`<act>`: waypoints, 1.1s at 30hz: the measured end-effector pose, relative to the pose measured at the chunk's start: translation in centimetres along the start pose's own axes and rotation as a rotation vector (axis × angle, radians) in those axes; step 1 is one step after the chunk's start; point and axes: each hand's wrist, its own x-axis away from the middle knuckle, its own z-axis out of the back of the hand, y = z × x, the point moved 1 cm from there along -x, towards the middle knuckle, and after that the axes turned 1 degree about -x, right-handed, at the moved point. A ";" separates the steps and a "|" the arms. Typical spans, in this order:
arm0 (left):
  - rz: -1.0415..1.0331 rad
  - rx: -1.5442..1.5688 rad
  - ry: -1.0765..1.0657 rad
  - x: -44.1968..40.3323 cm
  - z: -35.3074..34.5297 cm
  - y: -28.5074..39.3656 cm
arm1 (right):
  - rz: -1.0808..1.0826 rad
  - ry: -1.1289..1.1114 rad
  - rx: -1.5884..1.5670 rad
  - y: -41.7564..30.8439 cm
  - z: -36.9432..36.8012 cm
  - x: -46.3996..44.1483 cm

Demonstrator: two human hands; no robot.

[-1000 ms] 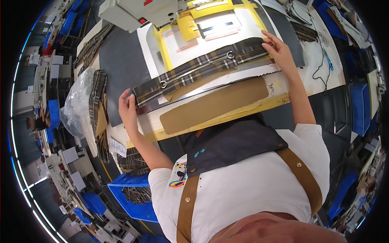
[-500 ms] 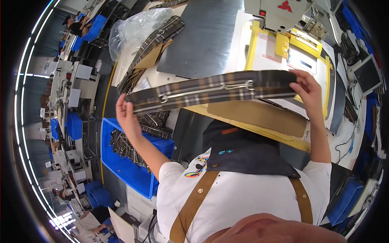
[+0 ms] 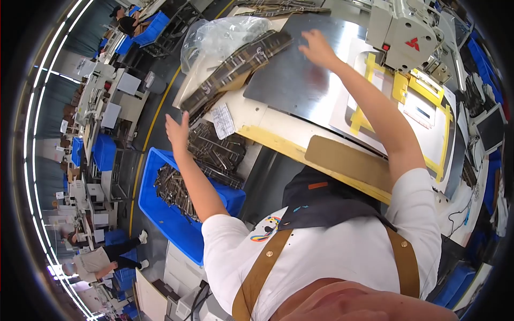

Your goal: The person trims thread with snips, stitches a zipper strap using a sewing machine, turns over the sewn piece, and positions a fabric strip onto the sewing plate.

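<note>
A plaid fabric strip with metal rings lies on a pile of similar strips at the table's left side. My left hand is beside the strip's lower left end, fingers apart and holding nothing. Past its upper right end, over the dark metal plate, my right hand is open and empty, with a small gap to the fabric. A clear plastic bag lies behind the strip, and a paper slip with writing is in front of it.
A machine head stands at the right above a yellow-taped template. A brown board lies along the table's front edge. Below left, a blue bin holds metal pieces, near more plaid strips. People are visible far left.
The plaid strip moved left from in front of me onto the pile, and both hands have let go of it. My right hand has crossed leftward over the plate. The view has shifted left.
</note>
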 end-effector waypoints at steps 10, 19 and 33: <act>-0.078 0.800 -0.531 14.0 3.2 16.0 | -0.113 -0.504 -0.412 -4.6 14.7 21.4; -0.823 0.638 -0.762 22.9 1.8 27.5 | -0.566 -0.222 -0.248 -1.9 23.5 34.6; -0.687 0.686 -0.715 24.0 2.6 29.0 | -0.403 -0.019 -0.088 -2.2 23.6 38.6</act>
